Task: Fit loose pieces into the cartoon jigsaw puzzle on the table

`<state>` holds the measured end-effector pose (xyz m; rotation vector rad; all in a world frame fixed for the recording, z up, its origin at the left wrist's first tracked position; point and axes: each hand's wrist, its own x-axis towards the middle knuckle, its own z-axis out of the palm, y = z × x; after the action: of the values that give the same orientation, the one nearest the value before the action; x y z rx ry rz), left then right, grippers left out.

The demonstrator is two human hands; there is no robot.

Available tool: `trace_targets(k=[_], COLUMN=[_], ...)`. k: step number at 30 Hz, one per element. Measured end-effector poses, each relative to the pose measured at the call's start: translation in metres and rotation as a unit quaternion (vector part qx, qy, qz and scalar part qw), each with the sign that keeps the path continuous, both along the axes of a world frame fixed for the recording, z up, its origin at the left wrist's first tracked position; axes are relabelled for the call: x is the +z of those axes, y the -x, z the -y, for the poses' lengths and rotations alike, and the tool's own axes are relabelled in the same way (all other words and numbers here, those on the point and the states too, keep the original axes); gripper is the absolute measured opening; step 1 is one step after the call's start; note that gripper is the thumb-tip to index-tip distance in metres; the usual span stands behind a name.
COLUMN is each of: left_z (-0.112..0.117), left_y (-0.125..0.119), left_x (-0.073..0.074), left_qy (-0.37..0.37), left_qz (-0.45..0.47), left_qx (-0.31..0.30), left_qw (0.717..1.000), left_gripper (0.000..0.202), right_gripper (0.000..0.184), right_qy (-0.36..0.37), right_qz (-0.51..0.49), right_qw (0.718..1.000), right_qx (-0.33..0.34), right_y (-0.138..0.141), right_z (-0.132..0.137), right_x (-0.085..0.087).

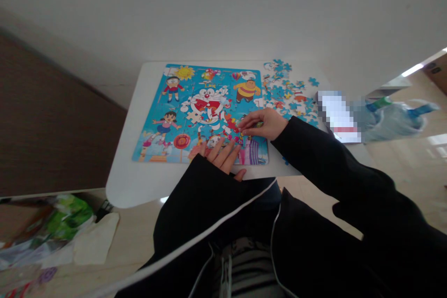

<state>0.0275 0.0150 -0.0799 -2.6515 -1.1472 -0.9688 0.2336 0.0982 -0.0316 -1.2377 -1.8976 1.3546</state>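
Observation:
A colourful cartoon jigsaw puzzle [195, 102] lies on a small white table [136, 181], mostly assembled. My left hand [225, 156] rests flat with fingers spread on the puzzle's near edge. My right hand [261, 123] is on the puzzle's right side, its fingertips pinching a small puzzle piece [259, 125] against the board. A heap of loose puzzle pieces [289, 91] lies on the table just right of the board. Black sleeves cover both arms.
A blurred white object [337, 116] and plastic bags with bottles [387, 118] sit to the right of the table. Bags and paper clutter [63, 233] lie on the floor at the lower left. A white wall is behind the table.

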Motion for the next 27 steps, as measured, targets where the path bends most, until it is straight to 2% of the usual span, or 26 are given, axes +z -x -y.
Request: trace_targets(k=[6, 12, 17, 21, 27], left_z=[-0.001, -0.001, -0.002, -0.002, -0.003], left_y=[-0.006, -0.007, -0.008, -0.010, -0.010], left_x=[0.000, 0.004, 0.005, 0.004, 0.002], left_qy=[0.012, 0.046, 0.061, 0.057, 0.046], left_qz=[0.005, 0.024, 0.026, 0.024, 0.022], left_qx=[-0.024, -0.033, -0.025, -0.023, -0.021], left_qw=[1.000, 0.998, 0.997, 0.998, 0.998], left_gripper=[0.043, 0.038, 0.037, 0.038, 0.038], right_gripper=[0.021, 0.021, 0.021, 0.019, 0.020], right_qy=[-0.060, -0.148, -0.181, -0.193, -0.206], right_qz=[0.052, 0.139, 0.176, 0.172, 0.175], right_qw=[0.997, 0.979, 0.968, 0.965, 0.961], right_qx=[0.003, -0.009, 0.008, 0.045, 0.061], right_y=[0.001, -0.014, -0.023, -0.024, -0.023], right_z=[0.003, 0.002, 0.008, 0.013, 0.015], right_x=[-0.004, -0.003, -0.005, -0.007, -0.008])
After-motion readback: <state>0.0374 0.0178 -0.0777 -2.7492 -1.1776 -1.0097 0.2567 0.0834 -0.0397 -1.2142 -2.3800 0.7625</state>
